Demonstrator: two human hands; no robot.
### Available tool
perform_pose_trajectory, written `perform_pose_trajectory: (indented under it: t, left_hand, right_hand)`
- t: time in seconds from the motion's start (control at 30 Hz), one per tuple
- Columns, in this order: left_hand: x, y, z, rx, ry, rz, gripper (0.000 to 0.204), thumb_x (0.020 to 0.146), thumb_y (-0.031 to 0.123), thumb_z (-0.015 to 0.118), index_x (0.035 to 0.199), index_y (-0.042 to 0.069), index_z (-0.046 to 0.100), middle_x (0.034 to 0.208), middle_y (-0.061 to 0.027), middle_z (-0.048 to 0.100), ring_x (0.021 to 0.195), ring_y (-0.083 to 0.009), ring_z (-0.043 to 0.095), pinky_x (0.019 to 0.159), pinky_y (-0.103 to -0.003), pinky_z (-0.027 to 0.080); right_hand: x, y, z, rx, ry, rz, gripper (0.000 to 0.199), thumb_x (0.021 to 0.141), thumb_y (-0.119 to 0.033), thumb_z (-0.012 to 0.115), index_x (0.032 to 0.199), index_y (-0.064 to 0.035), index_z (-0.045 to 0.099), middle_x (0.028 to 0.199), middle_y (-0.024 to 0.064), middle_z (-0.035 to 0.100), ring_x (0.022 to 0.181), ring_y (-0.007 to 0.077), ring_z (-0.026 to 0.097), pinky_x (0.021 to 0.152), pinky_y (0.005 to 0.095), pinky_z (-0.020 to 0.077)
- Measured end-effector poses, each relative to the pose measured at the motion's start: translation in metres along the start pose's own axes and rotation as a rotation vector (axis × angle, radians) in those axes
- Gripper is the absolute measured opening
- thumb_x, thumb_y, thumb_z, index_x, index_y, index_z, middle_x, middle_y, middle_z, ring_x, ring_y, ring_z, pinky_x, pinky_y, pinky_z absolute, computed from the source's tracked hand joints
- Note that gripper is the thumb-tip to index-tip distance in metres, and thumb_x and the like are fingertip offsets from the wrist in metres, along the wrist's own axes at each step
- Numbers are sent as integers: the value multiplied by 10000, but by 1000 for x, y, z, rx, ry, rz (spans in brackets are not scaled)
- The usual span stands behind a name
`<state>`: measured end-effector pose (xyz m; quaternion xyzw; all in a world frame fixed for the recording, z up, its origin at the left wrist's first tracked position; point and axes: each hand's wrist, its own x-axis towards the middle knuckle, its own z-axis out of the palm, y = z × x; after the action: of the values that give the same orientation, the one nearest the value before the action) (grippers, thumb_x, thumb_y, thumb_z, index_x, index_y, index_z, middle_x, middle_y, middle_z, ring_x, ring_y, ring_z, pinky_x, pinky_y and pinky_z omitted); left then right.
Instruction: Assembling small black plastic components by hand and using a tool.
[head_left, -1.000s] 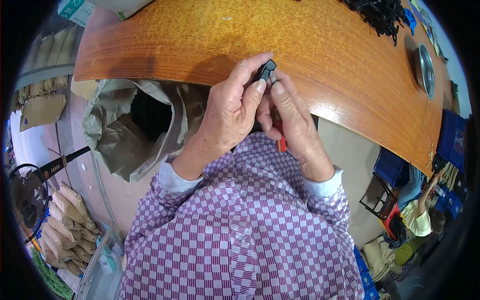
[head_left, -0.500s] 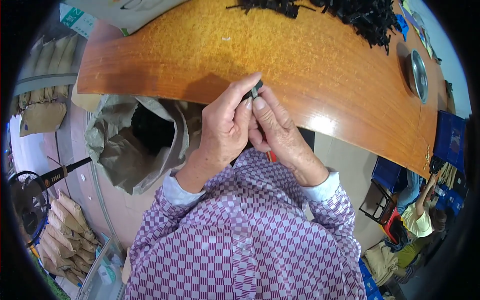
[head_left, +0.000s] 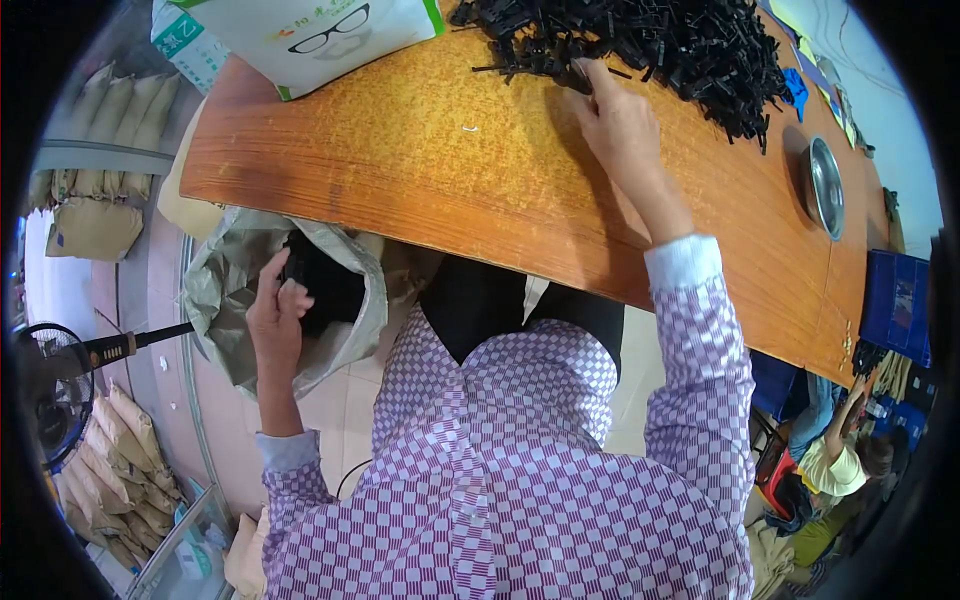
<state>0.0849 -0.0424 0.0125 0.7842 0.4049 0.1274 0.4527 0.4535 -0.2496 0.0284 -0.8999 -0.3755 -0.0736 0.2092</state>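
Note:
My left hand [head_left: 277,315] is over the mouth of a pale woven sack [head_left: 215,325] on the left, its index finger and thumb apart. Inside the sack lies a dark mass of black pieces [head_left: 335,290]. At the far side of the table, my right hand [head_left: 620,120] reaches to the near edge of a heap of small black plastic parts [head_left: 690,60]. Its index finger touches or nearly touches the loose parts, with the thumb held away from it. I see nothing held in either hand.
A wooden table [head_left: 420,170] spans the front. On it are a white and green bag [head_left: 330,50] at the left and a metal bowl [head_left: 824,188] at the right. A fan [head_left: 60,385] stands at far left. Another person [head_left: 840,450] sits at far right.
My hands have parted from a small dark piece held between them over the table edge. The left went down to the sack, the right forward to the heap. The view has shifted.

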Motion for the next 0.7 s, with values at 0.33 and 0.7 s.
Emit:
perform_pose_trajectory:
  t: [0.33, 0.7]
  left_hand:
    - [1, 34, 21, 206, 84, 312, 396, 864, 14, 560, 1253, 30, 484, 1123, -100, 565, 837, -145, 586, 693, -273, 485]
    - [31, 155, 147, -953, -834, -112, 659, 875, 141, 615, 1410, 10, 253, 1133, -164, 582, 802, -182, 632, 634, -228, 496]
  right_hand:
    - [10, 30, 14, -4, 73, -107, 232, 878, -243, 606, 1033, -75, 569, 630, 85, 587, 596, 244, 603, 526, 357, 458]
    - [-126, -34, -53, 1228, -238, 533, 153, 923, -219, 584, 931, -66, 595, 565, -71, 453, 479, 17, 403, 420, 190, 299]
